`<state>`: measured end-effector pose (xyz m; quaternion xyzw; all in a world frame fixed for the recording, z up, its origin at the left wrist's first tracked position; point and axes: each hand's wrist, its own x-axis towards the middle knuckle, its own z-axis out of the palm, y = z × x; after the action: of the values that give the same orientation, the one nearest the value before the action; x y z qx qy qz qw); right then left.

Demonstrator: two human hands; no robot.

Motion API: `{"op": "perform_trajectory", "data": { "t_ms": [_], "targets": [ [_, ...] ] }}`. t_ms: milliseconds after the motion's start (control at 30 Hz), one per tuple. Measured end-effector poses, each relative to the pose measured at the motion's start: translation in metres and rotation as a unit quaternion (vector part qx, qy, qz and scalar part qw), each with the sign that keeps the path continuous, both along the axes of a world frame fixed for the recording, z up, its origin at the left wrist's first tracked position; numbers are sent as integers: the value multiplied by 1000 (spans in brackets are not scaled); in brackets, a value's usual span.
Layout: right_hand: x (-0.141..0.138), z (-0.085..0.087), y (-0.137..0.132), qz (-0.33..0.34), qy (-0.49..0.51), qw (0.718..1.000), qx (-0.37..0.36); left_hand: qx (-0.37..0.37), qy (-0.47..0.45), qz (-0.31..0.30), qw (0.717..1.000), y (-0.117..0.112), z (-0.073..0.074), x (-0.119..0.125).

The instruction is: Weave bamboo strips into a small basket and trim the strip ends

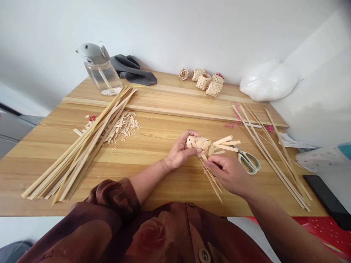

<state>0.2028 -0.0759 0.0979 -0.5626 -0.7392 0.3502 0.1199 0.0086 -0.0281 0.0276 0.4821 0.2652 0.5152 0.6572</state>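
Note:
A small, partly woven basket (199, 142) of pale wooden strips is held above the middle of the table, its loose strip ends sticking out to the right and down toward me. My left hand (182, 150) is closed around its left side, thumb along the near face. With fingers pinched, my right hand (226, 171) grips one of the strips (204, 156) at the basket's near right edge. Scissors (249, 161) with pale handles lie just beyond my right hand, their blades partly hidden behind the strips.
Long strips lie in a bundle (90, 146) at left, beside a heap of offcuts (124, 126), and more strips (271, 157) at right. At the back stand a water bottle (102, 75), dark cloth (134, 71), several small woven baskets (204, 81) and a white bag (267, 82). A phone (327, 199) rests at right.

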Motion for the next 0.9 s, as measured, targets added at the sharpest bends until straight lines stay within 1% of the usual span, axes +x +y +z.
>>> {"op": "perform_trajectory", "data": {
  "t_ms": [133, 267, 467, 600, 700, 800, 900],
  "targets": [
    [-2, -4, -3, 1, 27, 999, 19, 10, 11, 9, 1000, -1, 2, -1],
    [-5, -3, -4, 2, 40, 999, 12, 19, 18, 36, 999, -2, 2, 0],
    [-9, -3, -6, -17, 57, 998, 18, 68, 40, 76, 994, -2, -2, 1],
    [-10, -5, -8, -26, 70, 997, 17, 100, 51, 83, 990, -3, -6, 2],
    [-9, -5, -6, -38, 65, 997, 3, 122, 67, 76, 987, -3, -7, 2],
    [-7, -6, -4, -47, 52, 998, -2, 117, 67, 38, 990, -1, -6, 1],
    [-6, -6, -4, -47, 43, 998, 10, 103, 52, -1, 993, -1, -6, 1]
  ]
}}
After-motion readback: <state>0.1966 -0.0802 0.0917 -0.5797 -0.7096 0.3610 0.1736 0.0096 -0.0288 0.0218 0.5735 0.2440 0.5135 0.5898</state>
